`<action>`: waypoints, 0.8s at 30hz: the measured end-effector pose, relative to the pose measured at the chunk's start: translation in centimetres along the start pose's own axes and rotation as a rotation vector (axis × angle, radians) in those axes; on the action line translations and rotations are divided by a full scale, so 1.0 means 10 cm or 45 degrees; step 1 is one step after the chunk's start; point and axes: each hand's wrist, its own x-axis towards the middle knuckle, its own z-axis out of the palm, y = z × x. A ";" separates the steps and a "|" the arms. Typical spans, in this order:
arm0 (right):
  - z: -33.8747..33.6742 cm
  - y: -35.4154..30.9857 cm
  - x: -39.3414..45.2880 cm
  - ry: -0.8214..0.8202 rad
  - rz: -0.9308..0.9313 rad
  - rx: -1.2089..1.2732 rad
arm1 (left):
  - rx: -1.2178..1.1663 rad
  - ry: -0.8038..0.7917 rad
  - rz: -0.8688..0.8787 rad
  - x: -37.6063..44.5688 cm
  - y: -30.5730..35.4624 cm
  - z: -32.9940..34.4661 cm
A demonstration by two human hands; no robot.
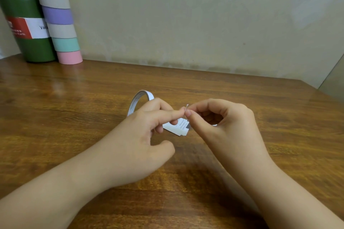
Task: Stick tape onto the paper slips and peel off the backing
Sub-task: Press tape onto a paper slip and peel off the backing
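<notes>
Seeing both hands mid-bench, slightly raised, meeting at the fingertips. Left hand [147,132]: index finger and others curled, grip clamped on the paper slips [179,127], a small fanned stack of white slips with fine print, hanging just below the fingertips above the bench [242,102]. Left thumb sticks out toward the near side, not on the slips as far as I can tell.

Right hand [221,122]: thumb and index pinched together on a thin white sliver [186,107] poking up at the point where the 2 hands meet. Cannot tell if that sliver is tape backing or tape edge; too small. Other right fingers curled loosely behind the pinch.

Tape [138,101]: white strip curving up in an arc on the far-left side of the left hand, lower end hidden behind that hand. Cannot tell if it's a roll ring or a loose length, or whether the hand touches it.

Far-left corner of the bench, against the wall: green bottle [28,29] with a red and white label, and just right of it, touching or nearly so, a tall tube [59,18] banded teal, grey, purple, pink. Both well apart from the hands.
</notes>
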 end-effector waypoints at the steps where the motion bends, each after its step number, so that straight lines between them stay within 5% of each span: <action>1: 0.00 0.00 0.00 -0.009 0.006 0.003 | 0.051 0.006 0.013 0.00 0.00 0.01; 12: 0.01 0.00 0.00 -0.017 -0.039 -0.105 | 0.219 0.018 0.103 -0.03 -0.01 0.04; 24: 0.01 0.00 0.00 0.019 -0.074 -0.064 | -0.098 0.008 -0.063 0.00 0.03 -0.01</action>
